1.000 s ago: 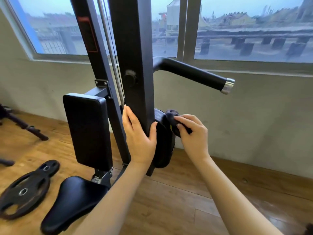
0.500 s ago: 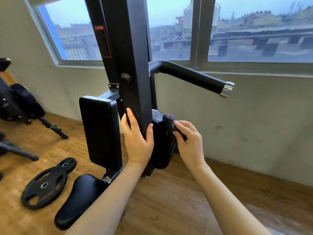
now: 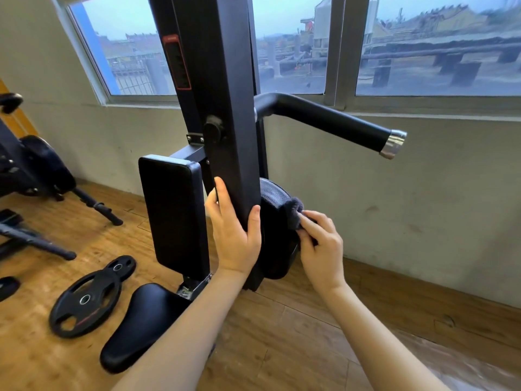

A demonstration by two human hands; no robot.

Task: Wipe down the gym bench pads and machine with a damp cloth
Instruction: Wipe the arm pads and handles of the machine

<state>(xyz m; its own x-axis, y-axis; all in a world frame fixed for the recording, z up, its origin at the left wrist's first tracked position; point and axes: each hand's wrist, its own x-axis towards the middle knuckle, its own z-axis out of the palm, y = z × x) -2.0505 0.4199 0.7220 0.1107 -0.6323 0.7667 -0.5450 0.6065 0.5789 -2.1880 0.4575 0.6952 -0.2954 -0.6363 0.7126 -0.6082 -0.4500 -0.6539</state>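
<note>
Hands at work on a black gym machine: my left hand (image 3: 235, 238) wraps the upright post (image 3: 225, 114), thumb on one face and fingers on the other, while my right hand (image 3: 321, 246) pinches a dark grey cloth (image 3: 295, 211) against the rounded pad (image 3: 275, 235) at the post's 3 o'clock side. Since half a second ago the view has swung left, and the cloth has barely shifted on the pad. A red-bordered label (image 3: 177, 62) sits high on the frame at 11 o'clock; its writing is too blurred to read. Weight plates (image 3: 84, 301) lie on the wooden floor (image 3: 296, 348) at 8 o'clock.
</note>
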